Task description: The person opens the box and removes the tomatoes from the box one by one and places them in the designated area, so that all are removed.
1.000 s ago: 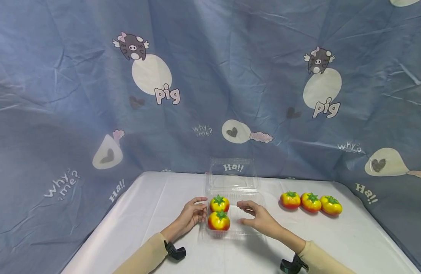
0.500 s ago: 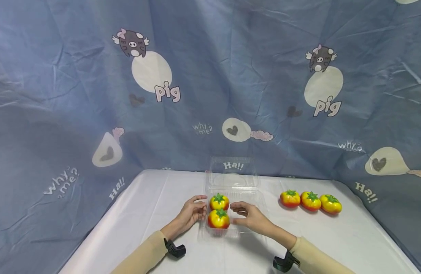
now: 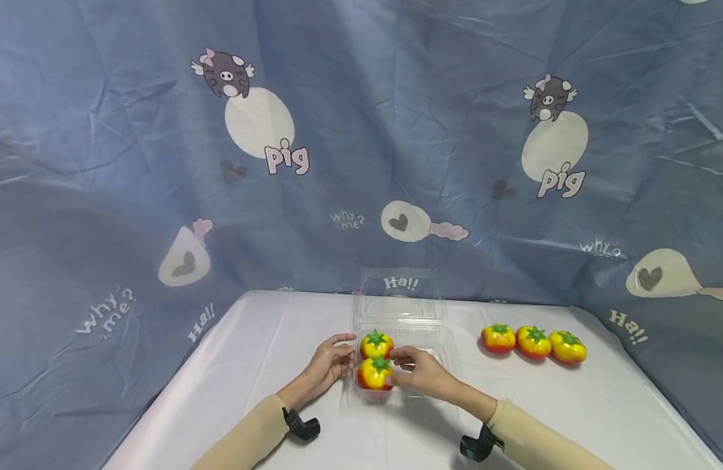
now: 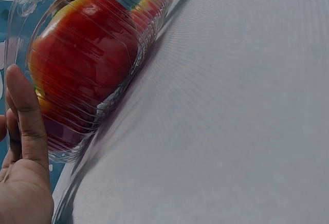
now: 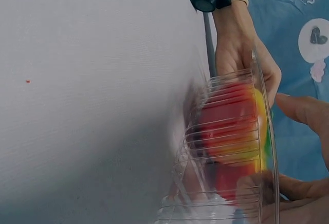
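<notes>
Two red-and-yellow tomatoes, a rear one (image 3: pixel 374 345) and a front one (image 3: pixel 371 375), sit one before the other in the left half of a clear plastic clamshell box (image 3: pixel 434 352). My left hand (image 3: pixel 330 362) stands along the box's left side, its fingers lying up against the wall; the left wrist view shows one finger upright beside the box. My right hand (image 3: pixel 422 373) reaches into the box from the right, thumb and fingers apart. Its thumb tip overlaps the front tomato's right edge, and its fingertips come close beside the rear one. Ribbed plastic partly veils those fingertips in the right wrist view.
Three more tomatoes, a left one (image 3: pixel 498 339), a middle one (image 3: pixel 533 343) and a right one (image 3: pixel 567 347), lie in a row right of the box. The box's lid (image 3: pixel 399 294) stands raised behind. Beyond the white table (image 3: pixel 267 365) hangs a blue printed cloth (image 3: pixel 361 117).
My right hand has moved left across the box, from its bare right half up to the two tomatoes. The left hand keeps its place at the box's left side.
</notes>
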A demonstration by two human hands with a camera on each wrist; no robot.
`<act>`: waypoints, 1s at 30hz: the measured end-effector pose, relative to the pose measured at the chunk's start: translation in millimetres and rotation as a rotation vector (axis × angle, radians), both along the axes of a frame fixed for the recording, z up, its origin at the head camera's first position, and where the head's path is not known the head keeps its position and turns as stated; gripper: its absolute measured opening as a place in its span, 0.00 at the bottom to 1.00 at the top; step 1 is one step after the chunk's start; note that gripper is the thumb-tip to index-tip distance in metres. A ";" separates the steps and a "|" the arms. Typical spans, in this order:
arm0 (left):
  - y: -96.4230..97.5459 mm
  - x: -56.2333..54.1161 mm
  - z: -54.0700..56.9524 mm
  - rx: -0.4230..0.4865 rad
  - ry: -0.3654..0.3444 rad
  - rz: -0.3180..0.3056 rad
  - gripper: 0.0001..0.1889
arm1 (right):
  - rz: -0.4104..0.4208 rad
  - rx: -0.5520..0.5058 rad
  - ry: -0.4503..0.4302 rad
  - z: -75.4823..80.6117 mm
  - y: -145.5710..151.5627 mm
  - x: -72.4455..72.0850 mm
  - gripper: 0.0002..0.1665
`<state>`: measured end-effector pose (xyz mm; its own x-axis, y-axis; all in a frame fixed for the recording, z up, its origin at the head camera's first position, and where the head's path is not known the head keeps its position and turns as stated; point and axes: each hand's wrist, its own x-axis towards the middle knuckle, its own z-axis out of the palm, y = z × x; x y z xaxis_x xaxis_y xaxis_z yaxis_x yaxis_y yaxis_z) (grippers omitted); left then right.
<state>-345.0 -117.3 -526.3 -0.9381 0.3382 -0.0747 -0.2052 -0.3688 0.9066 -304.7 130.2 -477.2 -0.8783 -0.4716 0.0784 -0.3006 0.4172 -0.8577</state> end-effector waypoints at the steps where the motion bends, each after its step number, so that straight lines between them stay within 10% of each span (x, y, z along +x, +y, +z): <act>1: 0.0 -0.3 0.3 0.000 -0.001 0.000 0.23 | -0.003 0.006 -0.001 0.0 -0.4 -0.5 0.33; 30: 0.9 -0.8 -1.2 0.011 -0.001 -0.005 0.23 | 0.021 0.076 -0.119 -9.1 -8.1 -8.1 0.30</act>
<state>-345.8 -116.4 -527.5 -0.9362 0.3439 -0.0721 -0.2082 -0.3778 0.9022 -312.9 122.1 -486.3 -0.8693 -0.4903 -0.0623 -0.2079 0.4771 -0.8539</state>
